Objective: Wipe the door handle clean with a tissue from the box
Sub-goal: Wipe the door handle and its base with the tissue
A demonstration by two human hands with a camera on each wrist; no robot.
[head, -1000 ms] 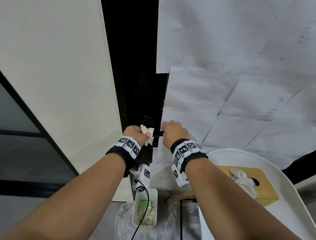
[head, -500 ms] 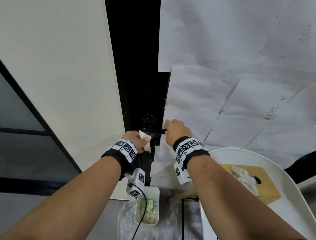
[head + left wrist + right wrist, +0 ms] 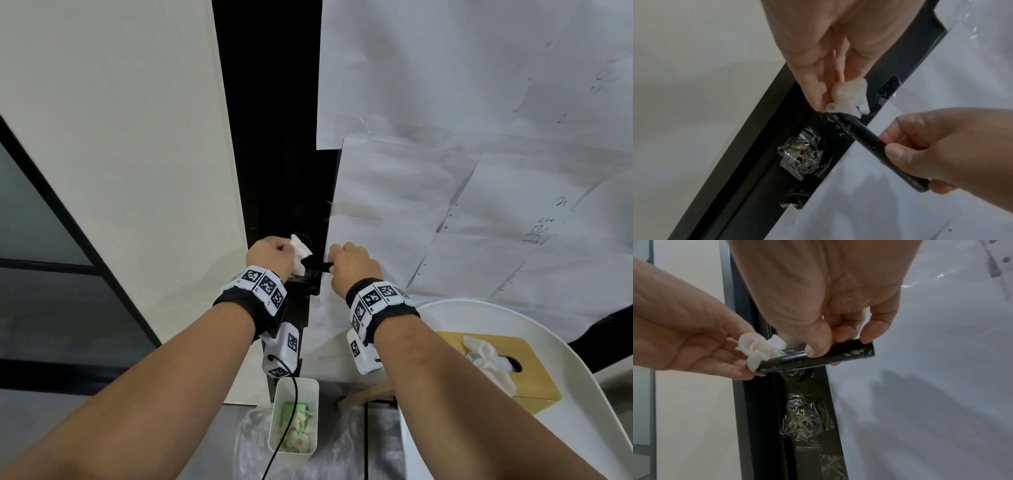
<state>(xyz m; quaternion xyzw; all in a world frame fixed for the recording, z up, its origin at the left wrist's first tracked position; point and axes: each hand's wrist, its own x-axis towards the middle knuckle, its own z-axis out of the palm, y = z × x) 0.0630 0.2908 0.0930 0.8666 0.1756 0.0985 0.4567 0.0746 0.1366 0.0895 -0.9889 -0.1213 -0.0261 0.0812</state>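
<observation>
Right wrist, black door handle [image 3: 818, 359], white-smeared

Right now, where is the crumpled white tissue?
The crumpled white tissue is pinched in the left hand, pressed against the left end of the black cylindrical door handle, whose other end the right hand grips.

Head view looks down; both wrist views (close) share the door handle [image 3: 869, 138].

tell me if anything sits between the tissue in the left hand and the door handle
Nothing visible does. The wadded tissue pinched by the left hand already touches the pivot end of the black door handle. The right hand grips the handle's far end, covering that part.
</observation>
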